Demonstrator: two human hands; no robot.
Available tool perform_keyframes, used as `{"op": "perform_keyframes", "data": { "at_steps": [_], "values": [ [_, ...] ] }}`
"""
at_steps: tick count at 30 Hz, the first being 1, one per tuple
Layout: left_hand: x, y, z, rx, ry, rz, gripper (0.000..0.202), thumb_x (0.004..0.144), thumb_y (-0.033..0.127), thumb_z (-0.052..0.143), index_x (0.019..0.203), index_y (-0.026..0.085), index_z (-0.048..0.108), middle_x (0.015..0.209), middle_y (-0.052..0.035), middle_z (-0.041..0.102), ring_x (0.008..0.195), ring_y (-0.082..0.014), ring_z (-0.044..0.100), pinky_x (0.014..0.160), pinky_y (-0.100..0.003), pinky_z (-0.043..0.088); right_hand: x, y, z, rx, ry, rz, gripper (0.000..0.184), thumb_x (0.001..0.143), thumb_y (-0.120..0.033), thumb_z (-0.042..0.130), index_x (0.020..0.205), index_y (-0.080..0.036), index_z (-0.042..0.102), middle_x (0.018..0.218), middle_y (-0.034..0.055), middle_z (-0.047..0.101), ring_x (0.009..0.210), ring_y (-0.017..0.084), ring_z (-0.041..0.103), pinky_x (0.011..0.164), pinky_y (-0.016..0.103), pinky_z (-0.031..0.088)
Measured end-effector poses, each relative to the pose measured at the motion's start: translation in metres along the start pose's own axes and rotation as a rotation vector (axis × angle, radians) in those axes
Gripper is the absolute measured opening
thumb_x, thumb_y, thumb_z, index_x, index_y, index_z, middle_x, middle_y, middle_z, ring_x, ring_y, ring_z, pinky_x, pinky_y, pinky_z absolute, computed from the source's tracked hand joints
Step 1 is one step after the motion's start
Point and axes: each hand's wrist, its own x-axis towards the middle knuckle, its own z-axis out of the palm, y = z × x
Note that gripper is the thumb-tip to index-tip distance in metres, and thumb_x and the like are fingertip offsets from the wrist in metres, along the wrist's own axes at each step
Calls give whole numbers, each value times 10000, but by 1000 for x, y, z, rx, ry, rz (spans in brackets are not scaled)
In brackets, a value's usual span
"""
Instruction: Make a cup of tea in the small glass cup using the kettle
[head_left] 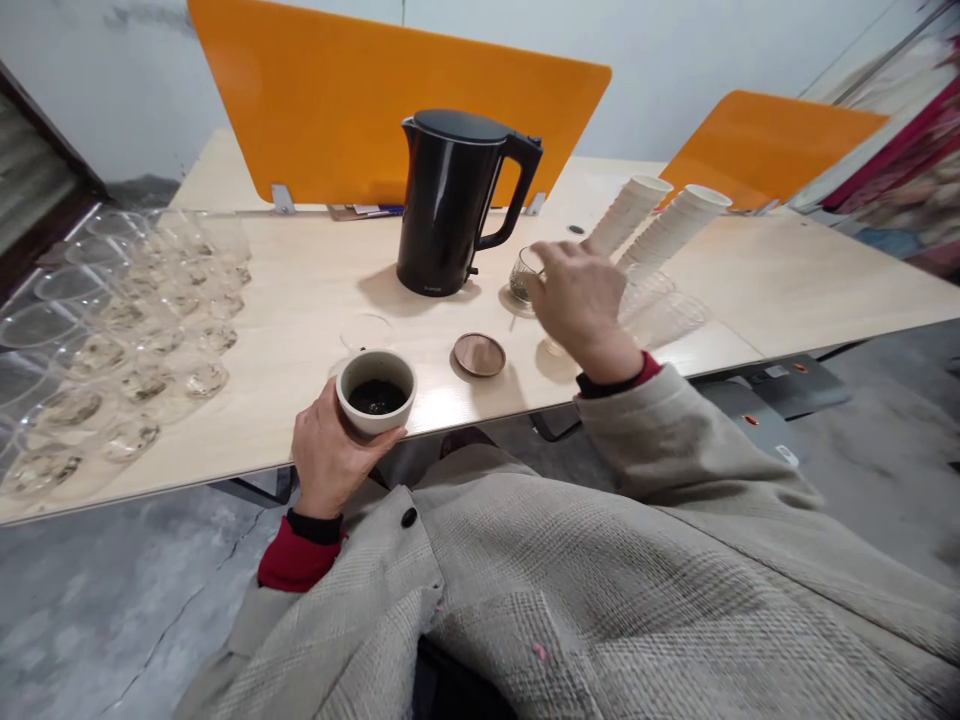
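Note:
My left hand point(330, 448) is wrapped around a light-coloured cup point(349, 410) at the table's front edge. Dark contents point(377, 397) lie inside it; I cannot tell whether they are loose or liquid. My right hand point(581, 295) is at a small ribbed glass jar point(519, 280), its fingers curled over the jar's right side. Something dark lies in the bottom of that jar. Whatever the right fingers pinch, if anything, is hidden. Between the hands a round brown wooden lid point(480, 355) lies on the table. A clear round disc point(365, 331) rests behind the cup.
A black electric kettle point(450, 205) stands behind the lid. Clear plastic cups with dark bits inside point(142, 385) fill the table's left side. Two leaning stacks of white paper cups point(675, 225) and clear cups point(671, 315) are at right. Orange panels point(322, 100) edge the table's back.

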Motion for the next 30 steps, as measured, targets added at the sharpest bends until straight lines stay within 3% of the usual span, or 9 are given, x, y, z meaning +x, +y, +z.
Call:
{"op": "perform_keyframes", "data": {
  "at_steps": [3,6,10,13,15,18,24,27,30],
  "values": [
    [-2,-2,1,-6,21,24,1055,664,750,883,1479,168,550,1371,-213,751,1198,-439,747,995,-546,600,-33,-14,22,169,-147,-239,551,1076,-490,551,1493,-137,624,1370,213,735,1221,408,662,963,524,559],
    [-6,-2,1,-7,42,54,1068,658,769,885,1476,173,542,1348,-206,755,1161,-422,758,975,-536,603,-53,-20,52,234,-303,-349,692,1043,-555,588,1577,-117,539,1497,236,663,1238,431,667,1003,553,565],
    [-13,5,4,-26,46,96,1063,685,776,875,1488,178,518,1329,-197,756,1121,-395,769,959,-527,606,-63,-18,82,332,-253,-332,629,1028,-504,594,1537,-134,581,1510,234,656,1299,444,648,1075,602,548],
    [-17,13,7,-56,39,136,1045,726,772,859,1504,177,494,1328,-197,754,1147,-386,765,970,-523,608,-64,-14,90,436,-167,-297,594,997,-488,609,1476,-139,638,1456,233,692,1294,440,659,1100,632,541],
    [-18,18,9,-75,36,165,1032,748,762,853,1511,178,477,1310,-190,760,1136,-373,771,960,-514,614,-63,-13,86,541,-109,-257,585,990,-514,611,1453,-160,661,1411,219,722,1277,420,681,1111,640,543],
    [-18,23,11,-97,37,191,1018,756,740,863,1510,179,470,1306,-187,763,1127,-363,776,955,-500,617,-64,-16,62,715,-17,-230,584,1006,-566,604,1484,-236,653,1409,165,737,1269,388,704,1090,637,570],
    [-16,25,10,-87,16,172,992,754,695,880,1504,190,472,1304,-178,768,1135,-367,776,938,-494,616,-79,-54,-1,903,21,-606,662,1019,-586,650,1590,-259,574,1535,151,667,1368,364,657,1150,596,557],
    [-16,25,12,-72,2,155,938,778,636,866,1499,179,477,1302,-180,769,1134,-362,774,944,-492,611,-85,-75,-6,862,36,-733,730,1008,-603,667,1622,-231,530,1550,190,635,1355,370,638,1139,624,553],
    [-17,24,16,-71,-12,148,905,785,579,852,1503,170,482,1310,-179,766,1105,-352,775,946,-489,603,-88,-89,2,819,57,-815,721,1035,-580,630,1628,-190,505,1504,216,639,1339,374,609,1115,638,554]
  ]
}}
